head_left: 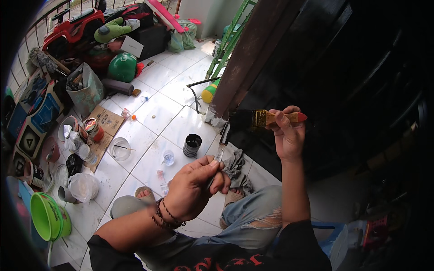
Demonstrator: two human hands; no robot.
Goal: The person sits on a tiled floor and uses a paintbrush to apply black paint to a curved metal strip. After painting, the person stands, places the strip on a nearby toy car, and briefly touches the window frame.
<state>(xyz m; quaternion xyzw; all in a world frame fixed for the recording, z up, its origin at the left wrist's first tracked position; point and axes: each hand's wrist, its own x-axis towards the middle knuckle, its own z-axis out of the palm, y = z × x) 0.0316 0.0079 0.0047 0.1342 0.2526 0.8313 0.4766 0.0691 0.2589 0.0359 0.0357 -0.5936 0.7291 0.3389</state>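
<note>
My right hand (290, 135) grips the wooden handle of a wide paintbrush (271, 118) with a red end. Its dark bristles point left, against the dark background beside the brown door post (242, 58). My left hand (194, 180) is closed on the pale handle of a slim scraper-like tool (220, 152). The tool's far end looks coated black and points up toward the foot of the post; its exact kind is unclear. On the tiles past my left hand stands a small can of black paint (192, 143). A grey rag (236, 169) lies crumpled close by.
A clear plastic cup (168, 157) is near the can. Leftward are a clear tub (120, 149), cardboard (106, 124), paint tins (94, 128) and a green bucket (47, 217). A green helmet (123, 67) lies farther back. A green ladder (230, 40) leans behind the post.
</note>
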